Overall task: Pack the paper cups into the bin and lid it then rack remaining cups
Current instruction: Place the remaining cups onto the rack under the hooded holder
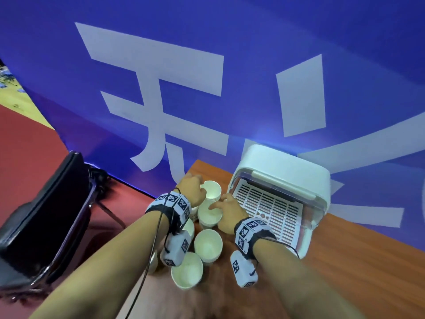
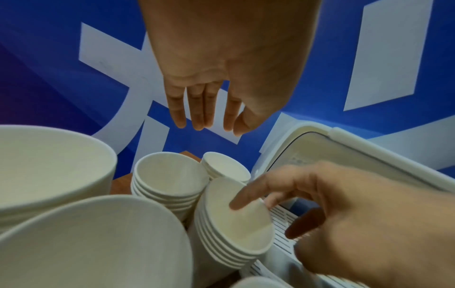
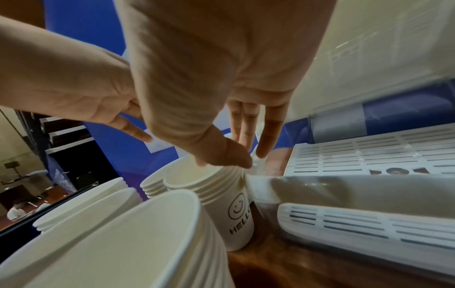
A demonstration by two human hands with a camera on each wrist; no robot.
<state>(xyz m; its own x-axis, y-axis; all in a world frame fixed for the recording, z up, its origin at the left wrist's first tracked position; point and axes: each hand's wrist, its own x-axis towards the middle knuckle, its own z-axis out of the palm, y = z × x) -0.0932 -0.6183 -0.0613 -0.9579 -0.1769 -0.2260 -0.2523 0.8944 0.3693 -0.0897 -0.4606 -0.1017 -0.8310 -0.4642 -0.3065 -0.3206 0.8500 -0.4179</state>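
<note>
Several stacks of white paper cups stand on the table left of the white bin (image 1: 308,229). The bin's lid (image 1: 276,166) is raised and a slotted tray (image 1: 266,208) shows inside. My right hand (image 1: 220,204) pinches the rim of the stack nearest the bin (image 1: 209,217). On that stack, printed HELLO (image 3: 236,218), the thumb (image 3: 229,155) lies in the mouth and the fingers reach down the bin side. My left hand (image 1: 193,188) hovers over the far stack (image 1: 212,189), its fingers (image 2: 197,109) straight and holding nothing.
More cup stacks (image 1: 208,244) (image 1: 187,270) sit nearer me, under my wrists. A blue banner (image 1: 230,65) stands right behind the table (image 1: 345,272). A black chair (image 1: 43,215) is on the red floor at the left.
</note>
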